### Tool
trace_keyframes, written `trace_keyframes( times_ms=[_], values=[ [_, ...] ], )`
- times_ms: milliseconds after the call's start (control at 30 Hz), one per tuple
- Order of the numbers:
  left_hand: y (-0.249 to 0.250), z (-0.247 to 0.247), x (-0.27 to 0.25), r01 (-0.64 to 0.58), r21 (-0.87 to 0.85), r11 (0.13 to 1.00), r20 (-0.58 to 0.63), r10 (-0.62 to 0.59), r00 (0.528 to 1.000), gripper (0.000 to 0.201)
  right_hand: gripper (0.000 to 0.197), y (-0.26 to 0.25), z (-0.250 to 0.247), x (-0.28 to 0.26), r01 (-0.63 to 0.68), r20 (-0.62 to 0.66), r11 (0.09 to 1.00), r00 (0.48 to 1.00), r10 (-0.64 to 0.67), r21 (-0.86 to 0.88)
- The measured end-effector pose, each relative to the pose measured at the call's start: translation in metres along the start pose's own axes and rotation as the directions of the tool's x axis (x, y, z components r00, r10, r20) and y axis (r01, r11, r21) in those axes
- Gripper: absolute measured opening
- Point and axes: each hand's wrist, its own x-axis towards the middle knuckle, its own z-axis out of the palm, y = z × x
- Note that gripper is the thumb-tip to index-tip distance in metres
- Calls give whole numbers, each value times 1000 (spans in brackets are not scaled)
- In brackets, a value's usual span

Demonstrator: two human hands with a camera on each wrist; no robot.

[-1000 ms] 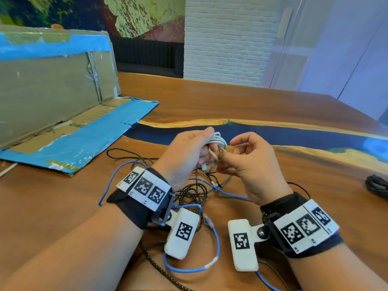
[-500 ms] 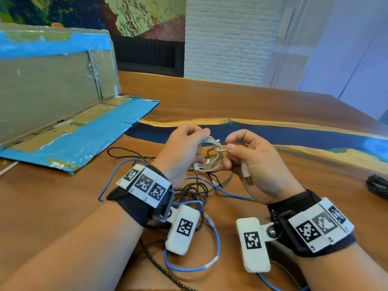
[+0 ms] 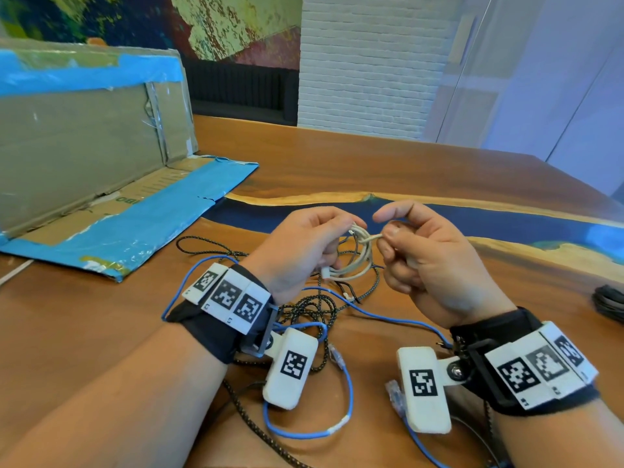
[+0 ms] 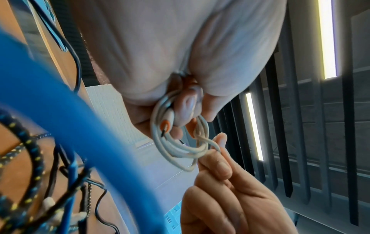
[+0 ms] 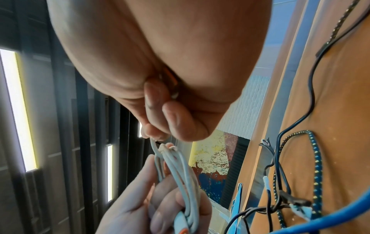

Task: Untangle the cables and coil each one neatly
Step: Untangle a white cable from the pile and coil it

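Note:
A white cable (image 3: 358,261) wound into a small coil hangs between both hands above the table. My left hand (image 3: 304,244) grips the coil (image 4: 176,142), its orange-tipped plug (image 4: 165,125) showing beside the fingers. My right hand (image 3: 415,251) pinches the cable's loose end (image 3: 373,237) where it wraps across the coil (image 5: 176,167). Below the hands a blue cable (image 3: 337,430), a black-and-yellow braided cable (image 3: 314,305) and a thin black wire (image 5: 308,110) lie tangled on the wood.
A flattened cardboard box with blue tape (image 3: 101,197) lies at the left on the wooden table (image 3: 371,163) with its blue resin strip. A dark cable bundle (image 3: 609,304) sits at the right edge.
The right hand has drawn the white cable's end across the coil and now pinches it close to the loops; the plug it held lower down is out of sight. The left hand keeps its grip.

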Motion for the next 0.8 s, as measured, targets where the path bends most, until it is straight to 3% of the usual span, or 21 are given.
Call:
trace_keyframes(
  times_ms=[167, 233, 500, 633, 800],
  values=[
    [-1, 2, 2, 17, -80, 997, -145, -29, 989, 30, 19, 0, 3, -2, 22, 192, 999, 981, -27, 29],
    [-1, 3, 3, 20, -89, 996, -154, -34, 987, 30, 21, 0, 3, -2, 23, 212, 999, 977, -33, 49],
    [0, -7, 0, 13, -69, 998, -15, -14, 1000, 18, 17, 0, 2, 0, -8, 34, 998, 999, 6, 63],
    [-4, -1, 2, -29, -59, 998, -90, 23, 996, 17, 25, 3, 4, 0, -2, -17, 1000, 1000, 3, 27],
    [-5, 4, 2, -63, -61, 996, -177, 52, 983, 17, 29, 7, 11, 0, 32, 8, 993, 999, -31, -113]
  ],
)
